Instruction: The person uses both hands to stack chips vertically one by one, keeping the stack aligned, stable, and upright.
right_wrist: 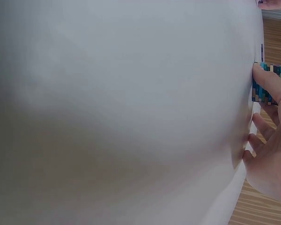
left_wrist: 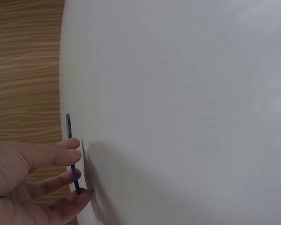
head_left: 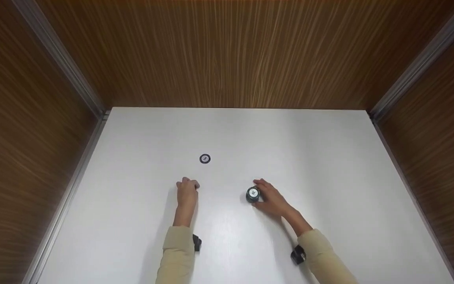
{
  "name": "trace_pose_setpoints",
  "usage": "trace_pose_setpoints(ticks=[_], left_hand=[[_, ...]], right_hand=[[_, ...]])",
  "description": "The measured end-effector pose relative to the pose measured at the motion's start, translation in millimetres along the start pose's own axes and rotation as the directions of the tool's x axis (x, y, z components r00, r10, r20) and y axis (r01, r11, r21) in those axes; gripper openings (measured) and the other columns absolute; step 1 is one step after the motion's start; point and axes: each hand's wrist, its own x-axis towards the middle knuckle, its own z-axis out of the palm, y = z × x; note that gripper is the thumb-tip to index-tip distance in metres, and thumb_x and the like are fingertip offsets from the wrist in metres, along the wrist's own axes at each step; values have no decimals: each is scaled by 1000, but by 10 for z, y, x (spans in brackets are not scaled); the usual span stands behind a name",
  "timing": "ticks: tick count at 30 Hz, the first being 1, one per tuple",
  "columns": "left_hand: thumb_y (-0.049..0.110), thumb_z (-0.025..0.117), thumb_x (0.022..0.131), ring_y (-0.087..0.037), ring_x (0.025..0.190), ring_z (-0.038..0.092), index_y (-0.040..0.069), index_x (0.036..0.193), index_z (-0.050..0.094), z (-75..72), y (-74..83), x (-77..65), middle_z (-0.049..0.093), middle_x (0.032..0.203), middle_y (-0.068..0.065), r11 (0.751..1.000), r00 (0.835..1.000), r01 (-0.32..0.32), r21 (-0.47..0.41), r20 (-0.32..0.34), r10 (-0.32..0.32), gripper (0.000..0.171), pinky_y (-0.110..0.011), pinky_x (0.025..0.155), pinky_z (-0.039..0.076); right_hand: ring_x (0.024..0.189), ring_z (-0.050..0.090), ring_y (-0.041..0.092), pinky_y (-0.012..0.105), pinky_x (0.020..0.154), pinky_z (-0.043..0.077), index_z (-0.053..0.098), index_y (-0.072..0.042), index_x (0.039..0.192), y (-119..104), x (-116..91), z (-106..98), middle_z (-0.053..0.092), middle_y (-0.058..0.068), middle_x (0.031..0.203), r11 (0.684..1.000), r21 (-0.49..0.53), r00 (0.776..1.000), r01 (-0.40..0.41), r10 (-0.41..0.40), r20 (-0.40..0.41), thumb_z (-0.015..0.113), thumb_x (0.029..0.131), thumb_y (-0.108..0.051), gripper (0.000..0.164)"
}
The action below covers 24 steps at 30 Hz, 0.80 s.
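Observation:
My left hand (head_left: 187,194) pinches one thin purple-blue poker chip (left_wrist: 75,172), seen edge-on in the left wrist view, between thumb and fingers just above the white table. The head view hides that chip behind the hand. To the right, a stack of poker chips (head_left: 253,193) stands upright, a pale round label on its top face. My right hand (head_left: 272,199) grips the stack from its right side; the right wrist view shows the thumb across the banded teal, black and tan edges (right_wrist: 258,91). A single dark chip (head_left: 205,158) with a pale centre lies flat farther back, between the hands.
The white table (head_left: 321,157) runs back to a brown wood-grain panel (head_left: 227,55). Similar panels with grey metal strips (head_left: 67,59) rise along the left and right sides. Black wrist devices (head_left: 298,255) sit at both sleeve cuffs.

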Motion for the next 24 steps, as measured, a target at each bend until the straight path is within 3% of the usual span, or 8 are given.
trace_pose_setpoints(ticks=[5, 12, 24], left_hand=[[-8, 59, 80, -29, 88, 50, -1, 87, 70, 9, 56, -10, 54, 91, -15, 1000, 1000, -12, 23, 9, 12, 15, -34, 76, 49], [-8, 60, 79, -28, 84, 51, 0, 87, 70, 29, 143, -51, 55, 86, -13, 999, 1000, -30, 27, 7, 30, 14, -33, 68, 51], [0, 63, 82, -23, 82, 52, 3, 92, 70, 67, 305, -104, 57, 86, -9, 987, 993, -111, 113, 49, 106, 13, -29, 68, 50]], right_hand=[[130, 27, 38, 52, 106, 22, 51, 5, 121, 1, 1, -1, 43, 19, 134, 1000, 7, 1000, -5, 5, -1, 75, 75, -14, 55], [134, 20, 31, 53, 107, 18, 52, -4, 123, -6, 8, 3, 38, 12, 139, 995, 40, 996, -86, 85, 37, 74, 76, -18, 53], [132, 24, 34, 52, 107, 20, 52, 0, 121, -26, 10, 1, 40, 16, 137, 998, 27, 999, -50, 50, 14, 75, 76, -15, 52]])
